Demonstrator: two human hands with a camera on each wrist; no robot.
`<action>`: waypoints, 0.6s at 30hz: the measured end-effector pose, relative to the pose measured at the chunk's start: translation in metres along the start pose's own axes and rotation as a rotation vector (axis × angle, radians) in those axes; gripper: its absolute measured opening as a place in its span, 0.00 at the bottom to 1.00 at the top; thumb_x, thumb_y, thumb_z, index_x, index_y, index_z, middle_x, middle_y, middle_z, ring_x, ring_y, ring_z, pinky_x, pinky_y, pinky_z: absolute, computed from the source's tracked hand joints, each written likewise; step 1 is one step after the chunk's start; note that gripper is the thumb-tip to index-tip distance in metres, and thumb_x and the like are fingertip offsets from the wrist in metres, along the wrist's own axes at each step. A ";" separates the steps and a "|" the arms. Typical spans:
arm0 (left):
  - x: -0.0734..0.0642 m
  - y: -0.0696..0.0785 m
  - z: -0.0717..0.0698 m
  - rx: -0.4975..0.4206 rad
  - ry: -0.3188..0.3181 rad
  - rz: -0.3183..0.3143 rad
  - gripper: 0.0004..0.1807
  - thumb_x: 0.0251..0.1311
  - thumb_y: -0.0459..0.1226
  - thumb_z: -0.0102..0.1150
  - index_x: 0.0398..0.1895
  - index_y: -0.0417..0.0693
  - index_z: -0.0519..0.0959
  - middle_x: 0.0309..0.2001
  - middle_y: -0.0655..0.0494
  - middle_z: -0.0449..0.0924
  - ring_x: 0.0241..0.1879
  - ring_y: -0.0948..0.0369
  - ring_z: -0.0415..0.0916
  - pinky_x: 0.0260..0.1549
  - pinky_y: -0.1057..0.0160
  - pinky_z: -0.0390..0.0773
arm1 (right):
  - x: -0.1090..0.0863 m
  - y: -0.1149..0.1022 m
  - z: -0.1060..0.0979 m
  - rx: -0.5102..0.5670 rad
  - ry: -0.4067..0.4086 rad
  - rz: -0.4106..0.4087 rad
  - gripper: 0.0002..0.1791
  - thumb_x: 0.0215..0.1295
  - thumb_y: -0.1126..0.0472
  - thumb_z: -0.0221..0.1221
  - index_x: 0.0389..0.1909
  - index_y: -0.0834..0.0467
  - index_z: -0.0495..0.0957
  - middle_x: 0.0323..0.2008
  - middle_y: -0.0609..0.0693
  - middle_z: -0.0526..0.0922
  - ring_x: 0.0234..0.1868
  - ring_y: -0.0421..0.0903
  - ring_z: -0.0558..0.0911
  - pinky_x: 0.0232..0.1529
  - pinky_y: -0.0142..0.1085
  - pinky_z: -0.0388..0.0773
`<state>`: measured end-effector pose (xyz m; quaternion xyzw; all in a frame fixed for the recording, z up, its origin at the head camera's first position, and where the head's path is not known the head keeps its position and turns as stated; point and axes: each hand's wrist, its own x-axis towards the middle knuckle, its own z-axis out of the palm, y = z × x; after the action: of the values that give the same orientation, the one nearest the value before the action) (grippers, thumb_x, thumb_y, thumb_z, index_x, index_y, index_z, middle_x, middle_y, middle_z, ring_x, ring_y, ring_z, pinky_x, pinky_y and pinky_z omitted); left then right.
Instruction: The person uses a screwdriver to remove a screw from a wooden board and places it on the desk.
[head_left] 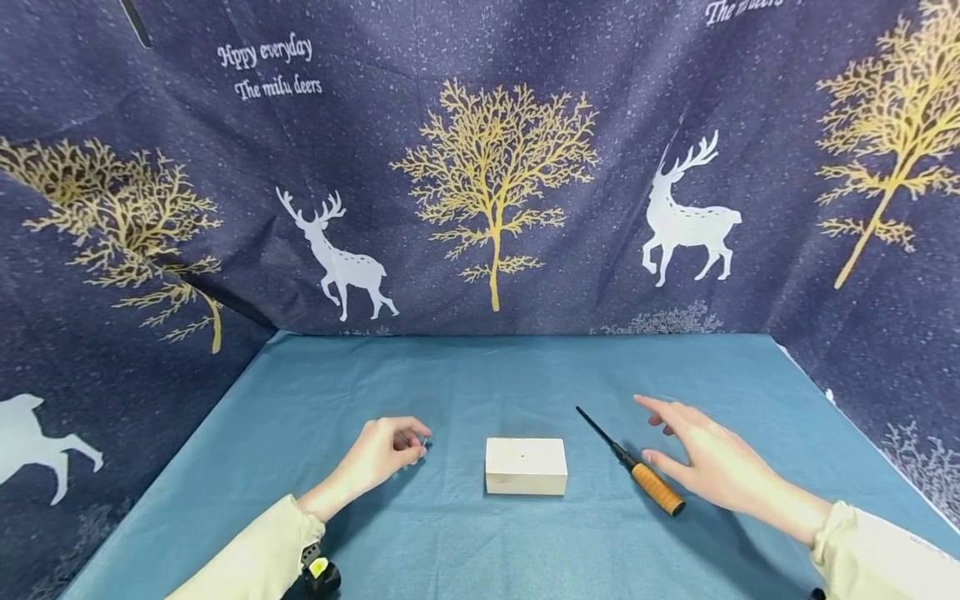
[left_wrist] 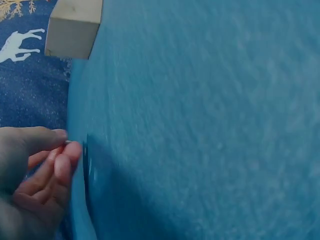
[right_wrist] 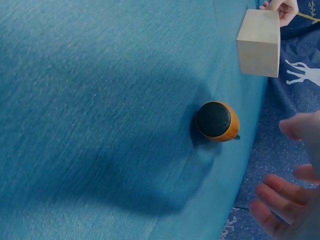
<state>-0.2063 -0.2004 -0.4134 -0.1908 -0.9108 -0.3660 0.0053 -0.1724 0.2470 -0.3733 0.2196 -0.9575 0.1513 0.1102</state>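
Observation:
My left hand (head_left: 386,446) is left of the block, thumb and forefinger pinching a small thin pin-like piece (head_left: 425,442). In the left wrist view only a tiny glint of that piece (left_wrist: 68,142) shows between the fingertips; its exact kind is too small to tell. A pale rectangular block (head_left: 527,478) with a small dark hole in its top lies mid-table. To its right is a screwdriver (head_left: 657,488), its orange handle capped in black and its dark shaft angled away to the left. Over the handle's right side my right hand (head_left: 708,462) hovers with fingers spread, holding nothing.
A blue cloth (head_left: 450,550) covers the table. Behind it hangs a dark blue curtain (head_left: 450,350) printed with white deer and golden trees, which also runs along the left and right sides. A black wrist device (head_left: 322,577) sits by the left sleeve.

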 end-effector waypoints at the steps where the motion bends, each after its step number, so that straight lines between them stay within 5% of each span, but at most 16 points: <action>1: 0.000 -0.001 0.000 0.011 -0.010 -0.006 0.09 0.63 0.31 0.62 0.45 0.44 0.84 0.29 0.56 0.83 0.23 0.65 0.78 0.19 0.68 0.74 | -0.001 0.000 0.000 -0.005 -0.006 -0.003 0.38 0.62 0.51 0.67 0.72 0.47 0.64 0.49 0.47 0.81 0.48 0.46 0.81 0.37 0.42 0.78; 18: 0.004 -0.009 -0.004 0.068 -0.027 -0.017 0.06 0.59 0.28 0.64 0.40 0.40 0.83 0.30 0.54 0.80 0.23 0.68 0.76 0.23 0.70 0.76 | 0.000 0.005 -0.002 -0.051 -0.043 -0.071 0.42 0.61 0.45 0.67 0.74 0.47 0.62 0.59 0.59 0.78 0.58 0.61 0.79 0.46 0.56 0.80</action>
<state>-0.2135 -0.2076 -0.4154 -0.1877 -0.9243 -0.3322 -0.0038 -0.1745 0.2520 -0.3723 0.2536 -0.9548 0.1183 0.1002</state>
